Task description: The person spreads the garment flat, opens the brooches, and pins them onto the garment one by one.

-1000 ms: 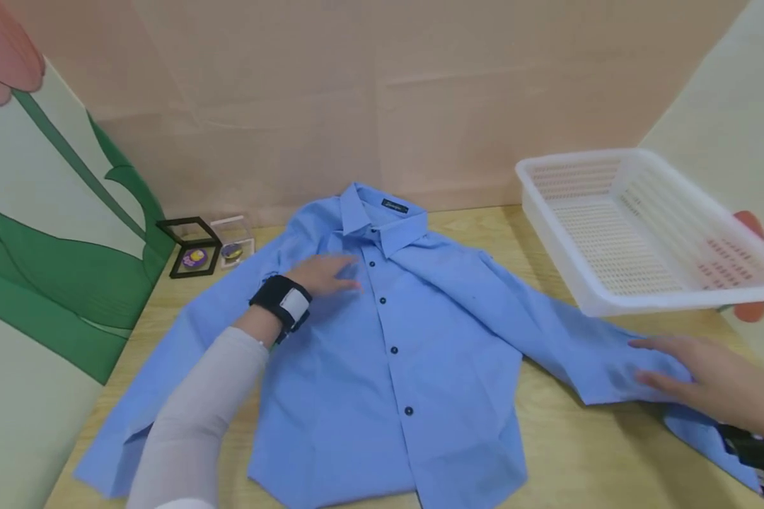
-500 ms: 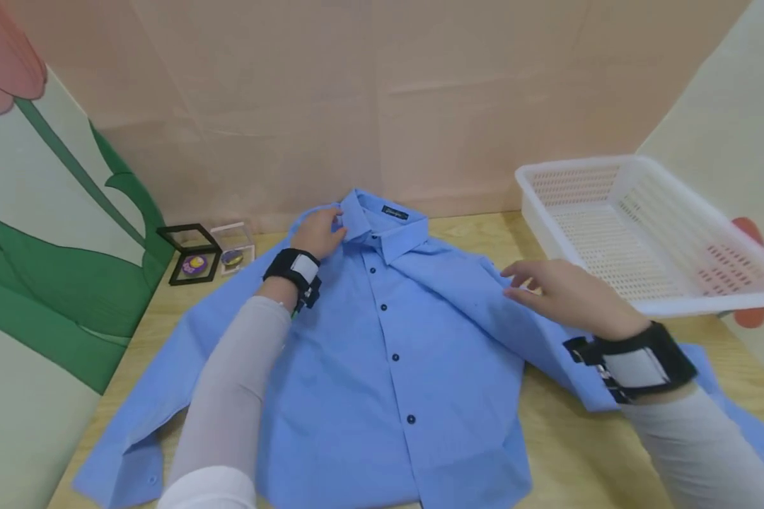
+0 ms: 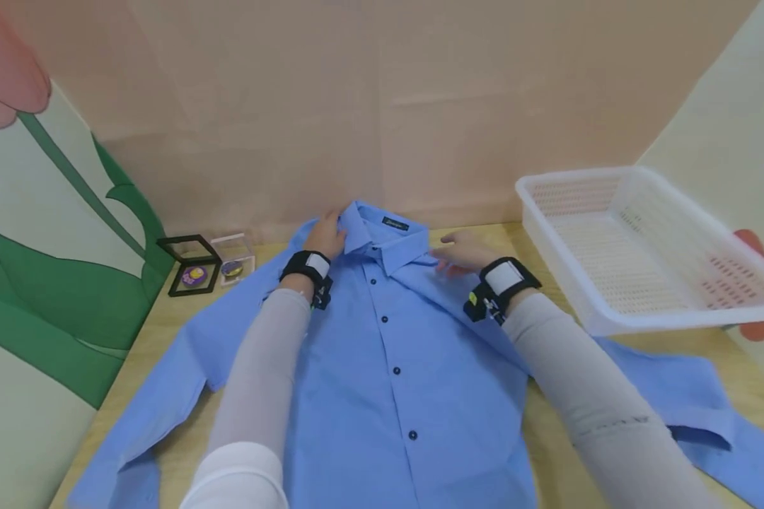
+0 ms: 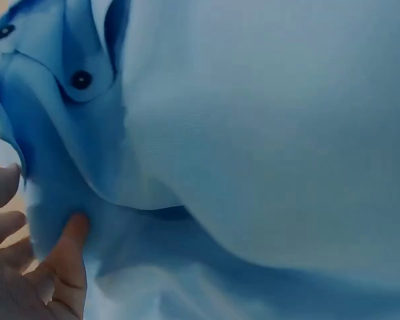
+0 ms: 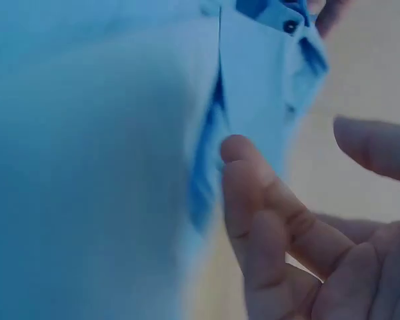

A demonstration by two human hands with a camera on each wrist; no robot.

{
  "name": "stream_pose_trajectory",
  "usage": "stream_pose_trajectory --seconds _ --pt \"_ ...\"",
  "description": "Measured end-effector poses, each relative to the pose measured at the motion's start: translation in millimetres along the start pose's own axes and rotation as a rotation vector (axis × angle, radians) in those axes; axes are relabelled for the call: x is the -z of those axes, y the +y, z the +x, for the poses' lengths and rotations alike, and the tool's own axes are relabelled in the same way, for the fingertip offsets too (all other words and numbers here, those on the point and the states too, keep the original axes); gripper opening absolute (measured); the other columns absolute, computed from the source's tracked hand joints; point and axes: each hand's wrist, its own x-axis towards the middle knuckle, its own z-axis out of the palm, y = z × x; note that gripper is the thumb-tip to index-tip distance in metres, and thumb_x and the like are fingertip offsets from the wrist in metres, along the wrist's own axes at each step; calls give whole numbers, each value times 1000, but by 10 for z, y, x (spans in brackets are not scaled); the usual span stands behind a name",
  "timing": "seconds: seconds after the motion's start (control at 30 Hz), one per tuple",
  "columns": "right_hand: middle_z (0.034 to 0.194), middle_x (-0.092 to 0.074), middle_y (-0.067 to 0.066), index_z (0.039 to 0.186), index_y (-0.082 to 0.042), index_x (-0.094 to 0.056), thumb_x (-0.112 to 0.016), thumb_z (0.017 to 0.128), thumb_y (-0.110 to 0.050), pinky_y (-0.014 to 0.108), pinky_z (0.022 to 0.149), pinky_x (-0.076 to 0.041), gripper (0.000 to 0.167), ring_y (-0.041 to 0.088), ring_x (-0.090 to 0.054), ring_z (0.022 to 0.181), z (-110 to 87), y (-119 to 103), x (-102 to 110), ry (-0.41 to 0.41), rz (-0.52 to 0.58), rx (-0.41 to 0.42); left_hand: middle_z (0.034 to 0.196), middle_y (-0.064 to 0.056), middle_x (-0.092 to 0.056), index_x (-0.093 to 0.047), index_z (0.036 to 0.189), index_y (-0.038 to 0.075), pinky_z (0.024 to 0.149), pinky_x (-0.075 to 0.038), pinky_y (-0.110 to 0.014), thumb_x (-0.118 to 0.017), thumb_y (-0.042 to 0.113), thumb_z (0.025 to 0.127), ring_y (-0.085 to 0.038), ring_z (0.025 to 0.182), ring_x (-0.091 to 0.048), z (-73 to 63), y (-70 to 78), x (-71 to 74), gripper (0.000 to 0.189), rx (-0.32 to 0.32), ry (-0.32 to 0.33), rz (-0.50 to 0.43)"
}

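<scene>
A blue long-sleeved shirt (image 3: 356, 346) lies front side up, its collar (image 3: 397, 244) toward the back wall and its sleeves spread to both sides. My left hand (image 3: 326, 235) rests at the shoulder just left of the collar. Its loosely bent fingers (image 4: 70, 247) touch the cloth in the left wrist view, and no pinch shows there. Right of the collar, my right hand (image 3: 463, 253) is over the other shoulder. The right wrist view shows its thumb (image 5: 377, 148) well apart from the slightly bent fingers, with no cloth between them.
A white perforated basket (image 3: 643, 283) stands at the back right, beside the sleeve. Two small open cases, a black one (image 3: 194, 265) and a clear one (image 3: 234, 260), sit at the back left with round badges inside. Behind the wooden table (image 3: 484, 230) rises a beige wall.
My right hand has travelled left from the far-right sleeve to the shoulder by the collar. The left hand has gone from the chest up to the other shoulder.
</scene>
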Motion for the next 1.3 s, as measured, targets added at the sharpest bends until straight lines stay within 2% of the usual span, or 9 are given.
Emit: stream_pose_trajectory --seconds 0.1,0.2,0.47,0.73,0.87,0.97,1.07,1.2,1.3 --pt "80 -73 5 156 2 -17 -52 104 -24 20 66 -55 68 12 -68 67 273 34 -150 -98 355 -162 159 -13 -36 -30 155 10 121 -30 -42 -54 20 103 -32 144 -39 9 -98 -58 59 23 -1 -19" --pt "81 -72 3 154 -3 -25 -47 105 -22 20 70 -55 57 12 -69 72 455 67 -254 -152 529 -253 158 -15 -38 -32 155 9 121 -29 -43 -59 23 100 -32 145 -38 12 -150 -87 62 18 -14 -51" --pt "82 -73 -4 110 -18 -41 -45 106 -23 39 93 -41 7 17 -68 90 553 51 -243 -110 603 -196 142 -18 -56 -55 139 2 114 -40 -43 -69 23 94 -34 135 -50 -25 -131 51 51 93 25 -112" --pt "78 -73 -14 103 -25 -41 -44 107 -28 41 94 -33 6 23 -57 120 438 -261 89 114 594 -55 98 -15 -64 -62 114 -6 79 -59 -36 -67 10 94 -22 76 -68 -3 94 327 26 40 195 -515" --pt "92 -76 -12 105 -24 -43 -43 107 -26 41 100 -34 3 26 -49 131 532 -377 172 133 609 -34 87 -7 -63 -64 109 -1 69 -58 -29 -70 13 93 -13 62 -65 18 150 312 22 116 296 -574" --pt "122 -69 -8 123 -23 -47 -44 106 -23 43 109 -33 17 24 -45 134 687 -398 134 128 608 -42 89 -12 -68 -64 112 -1 68 -58 -29 -71 13 92 -21 69 -69 63 133 225 25 176 355 -586" --pt "154 -44 4 149 -22 -36 -43 106 -18 47 118 -28 43 27 -36 144 800 -393 25 119 612 -33 101 -19 -71 -55 128 0 79 -57 -34 -69 12 93 -29 91 -70 112 90 115 40 202 340 -597" --pt "165 -24 6 161 -21 -1 -39 106 -13 53 123 -20 67 29 -21 153 919 -285 -156 79 596 -27 123 -21 -68 -36 141 1 99 -51 -39 -64 7 95 -31 117 -63 135 3 -21 54 181 254 -580" --pt "167 -15 5 156 -17 24 -38 106 -13 49 126 -12 80 26 -9 156 982 -193 -273 40 501 -33 138 -21 -59 -35 137 1 111 -42 -40 -62 5 96 -33 133 -53 108 -63 -79 49 153 144 -465"
